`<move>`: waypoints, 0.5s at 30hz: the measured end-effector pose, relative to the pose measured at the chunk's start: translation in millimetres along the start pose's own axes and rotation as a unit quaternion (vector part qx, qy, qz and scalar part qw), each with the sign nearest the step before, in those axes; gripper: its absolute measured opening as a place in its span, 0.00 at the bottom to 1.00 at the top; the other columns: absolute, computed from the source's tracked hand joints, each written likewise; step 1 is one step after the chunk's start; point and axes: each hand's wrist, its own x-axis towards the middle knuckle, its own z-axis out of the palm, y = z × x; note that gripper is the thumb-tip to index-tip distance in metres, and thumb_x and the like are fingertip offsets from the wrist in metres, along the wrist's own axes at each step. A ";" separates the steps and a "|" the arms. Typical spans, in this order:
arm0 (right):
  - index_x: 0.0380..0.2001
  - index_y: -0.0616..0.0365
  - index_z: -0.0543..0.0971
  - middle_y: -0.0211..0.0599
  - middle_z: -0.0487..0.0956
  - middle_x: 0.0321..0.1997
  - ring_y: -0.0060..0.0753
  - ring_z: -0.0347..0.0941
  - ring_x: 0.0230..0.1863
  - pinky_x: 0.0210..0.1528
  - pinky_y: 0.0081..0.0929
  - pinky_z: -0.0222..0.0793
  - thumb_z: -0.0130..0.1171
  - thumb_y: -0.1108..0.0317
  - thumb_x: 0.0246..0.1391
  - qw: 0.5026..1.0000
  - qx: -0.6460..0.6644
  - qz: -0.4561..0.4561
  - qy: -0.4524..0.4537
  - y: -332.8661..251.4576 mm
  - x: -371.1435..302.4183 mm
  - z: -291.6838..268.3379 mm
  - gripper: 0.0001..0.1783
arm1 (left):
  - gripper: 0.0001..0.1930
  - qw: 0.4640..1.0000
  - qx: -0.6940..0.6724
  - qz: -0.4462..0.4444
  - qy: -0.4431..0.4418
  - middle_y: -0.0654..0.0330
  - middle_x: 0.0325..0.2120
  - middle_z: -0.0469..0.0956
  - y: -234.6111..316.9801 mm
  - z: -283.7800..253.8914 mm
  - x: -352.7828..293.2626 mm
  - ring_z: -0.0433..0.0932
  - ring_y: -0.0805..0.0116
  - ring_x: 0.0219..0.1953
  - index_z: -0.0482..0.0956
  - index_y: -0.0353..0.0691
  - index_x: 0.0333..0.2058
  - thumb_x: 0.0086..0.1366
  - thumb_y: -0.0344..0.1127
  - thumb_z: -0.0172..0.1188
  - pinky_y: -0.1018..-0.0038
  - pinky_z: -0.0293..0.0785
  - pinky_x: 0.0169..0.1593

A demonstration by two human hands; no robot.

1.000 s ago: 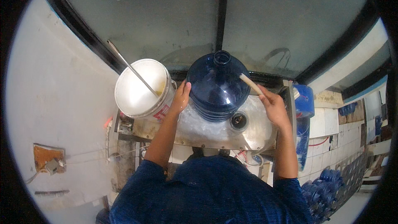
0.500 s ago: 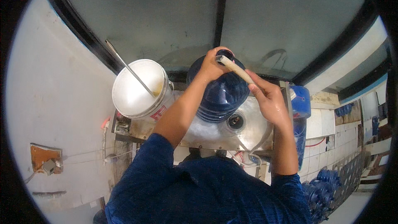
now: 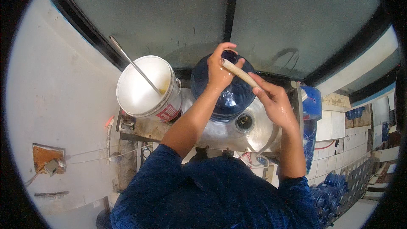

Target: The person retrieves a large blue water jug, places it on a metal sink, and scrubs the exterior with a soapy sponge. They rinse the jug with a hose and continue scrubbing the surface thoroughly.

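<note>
A large dark blue water jug (image 3: 231,97) stands upright on a metal counter, its round mouth facing up. My left hand (image 3: 219,70) is wet and curls around the jug's neck, with the thumb on the right side and a finger stretched along the far side. In my right hand (image 3: 273,99) is a pale, cream-coloured hose (image 3: 241,74), pinched between thumb and fingers. The hose's end lies beside the near edge of the jug's mouth, close to my left palm. Whether any water flows from it I cannot tell.
Left of the jug stands a white bucket (image 3: 142,87) with a long metal handle (image 3: 133,63) leaning in it. A round drain opening (image 3: 244,121) sits in the metal counter (image 3: 199,138). Glass panels (image 3: 178,17) rise behind. Several blue jugs (image 3: 330,193) stand at lower right.
My left hand has turned slightly at the jug's neck, and one finger has straightened along its far side. My right hand still holds the hose near the mouth. The view has shifted a little.
</note>
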 end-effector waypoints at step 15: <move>0.64 0.51 0.75 0.24 0.78 0.33 0.18 0.68 0.33 0.40 0.19 0.68 0.58 0.63 0.68 0.970 0.039 0.235 0.042 108.5 -84.4 -31.3 0.23 | 0.40 0.992 -0.035 -0.119 -0.002 0.49 0.71 0.58 -116.8 -94.1 -122.6 0.53 0.53 0.74 0.56 0.35 0.71 0.73 0.60 0.49 0.61 0.44 0.75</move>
